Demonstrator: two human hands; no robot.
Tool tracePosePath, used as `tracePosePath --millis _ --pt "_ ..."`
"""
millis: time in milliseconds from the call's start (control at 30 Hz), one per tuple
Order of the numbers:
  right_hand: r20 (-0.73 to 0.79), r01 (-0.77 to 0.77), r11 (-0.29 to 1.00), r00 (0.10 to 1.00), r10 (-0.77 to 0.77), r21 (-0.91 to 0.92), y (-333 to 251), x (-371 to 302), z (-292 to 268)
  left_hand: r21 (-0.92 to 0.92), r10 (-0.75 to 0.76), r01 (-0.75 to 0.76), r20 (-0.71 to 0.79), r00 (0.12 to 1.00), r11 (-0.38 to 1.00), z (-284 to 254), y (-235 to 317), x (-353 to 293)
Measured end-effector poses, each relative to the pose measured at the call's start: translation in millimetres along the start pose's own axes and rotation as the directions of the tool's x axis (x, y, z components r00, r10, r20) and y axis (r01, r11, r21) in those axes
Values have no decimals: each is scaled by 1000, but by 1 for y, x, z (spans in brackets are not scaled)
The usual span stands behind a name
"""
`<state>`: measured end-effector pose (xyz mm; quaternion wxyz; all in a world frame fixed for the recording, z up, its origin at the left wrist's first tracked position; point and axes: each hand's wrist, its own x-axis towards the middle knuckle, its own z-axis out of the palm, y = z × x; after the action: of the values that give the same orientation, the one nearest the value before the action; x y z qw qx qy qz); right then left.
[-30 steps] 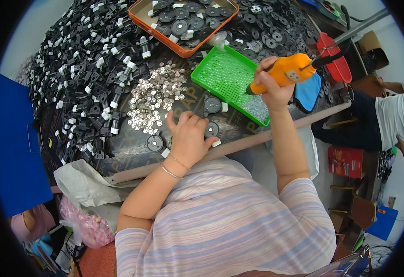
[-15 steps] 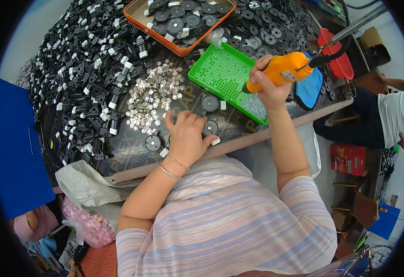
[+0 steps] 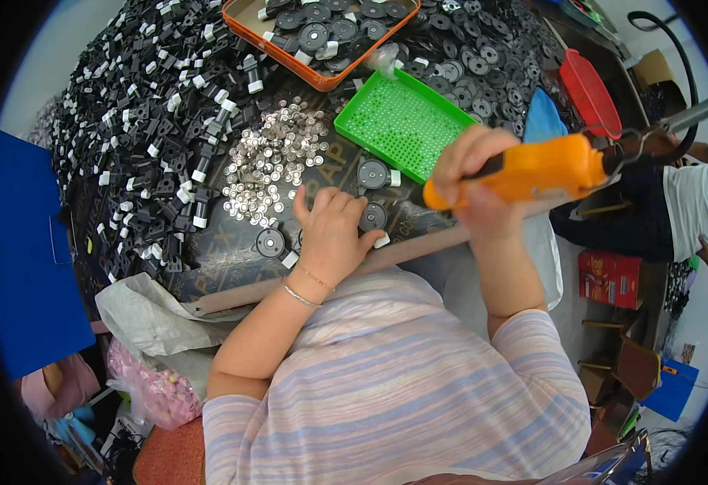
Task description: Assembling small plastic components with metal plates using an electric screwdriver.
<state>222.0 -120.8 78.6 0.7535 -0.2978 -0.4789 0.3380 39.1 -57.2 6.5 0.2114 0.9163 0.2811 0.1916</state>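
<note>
My right hand [image 3: 483, 182] is wrapped round an orange electric screwdriver [image 3: 544, 170], held nearly level above the table's front edge; its tip points left toward my left hand. My left hand [image 3: 329, 230] rests on the table with its fingers spread, partly covering the small black wheels there. Beside its fingers and thumb lies one black wheel [image 3: 374, 217] with a white tab. Another wheel [image 3: 371, 174] sits just beyond it, and a third wheel [image 3: 270, 242] is left of my wrist. Small round silver metal parts [image 3: 269, 166] are heaped past my left fingertips.
A green perforated tray [image 3: 398, 117] stands beyond my right hand, its near end partly hidden. Behind it are an orange-rimmed tin [image 3: 321, 81] of wheels and a pile of black discs [image 3: 483, 61]. Black-and-white parts [image 3: 152, 121] cover the left. A red basket [image 3: 590, 93] stands far right.
My right hand has drawn the screwdriver back from the green tray, nearer to me, and levelled it. My left hand has stayed in nearly the same place.
</note>
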Motion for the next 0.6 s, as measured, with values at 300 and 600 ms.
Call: tracePosePath --millis 300,600 --pt "172 -107 977 975 140 -186 17 -11 27 -6 22 -22 -20 1000 1000 3 -2 1" --pt "291 -86 977 946 141 -194 19 -6 27 6 19 -19 -14 1000 1000 4 -3 2"
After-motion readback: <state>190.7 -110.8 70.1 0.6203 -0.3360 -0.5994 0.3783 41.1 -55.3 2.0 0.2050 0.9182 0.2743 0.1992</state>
